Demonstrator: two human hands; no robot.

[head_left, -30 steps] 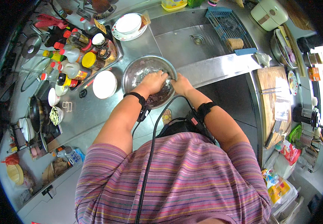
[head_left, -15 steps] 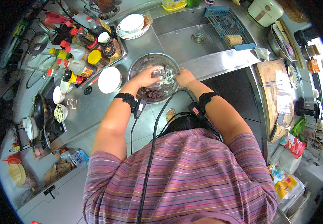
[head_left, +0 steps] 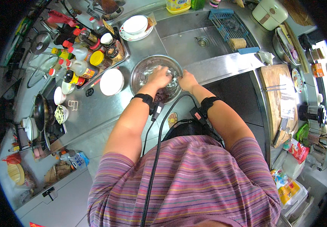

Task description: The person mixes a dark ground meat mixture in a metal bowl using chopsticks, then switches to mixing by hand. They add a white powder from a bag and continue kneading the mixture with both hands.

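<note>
A steel mixing bowl (head_left: 136, 77) stands on the counter in front of me, with white powder smeared on its inside. My left hand (head_left: 159, 78) reaches down into the bowl, its fingers stretched out over the powdery bottom. Beneath that wrist, partly hidden by it, lies a dark purple crumbly mass (head_left: 161, 95) against the near wall. At the bowl's right side my right hand (head_left: 187, 81) is closed on the rim, thumb over the edge. Both wrists wear black straps with cables.
A white round container (head_left: 111, 82) sits left of the bowl, near a tray of several bottles and jars (head_left: 83, 62). Plates with a white bowl (head_left: 135, 25) stand behind. A sink (head_left: 186, 34) lies beyond at right; a cutting board (head_left: 269, 98) with a cleaver (head_left: 280, 131) is far right.
My left hand has moved right and deeper across the bowl, and its wrist now covers part of the purple mass. My right hand stays at the rim.
</note>
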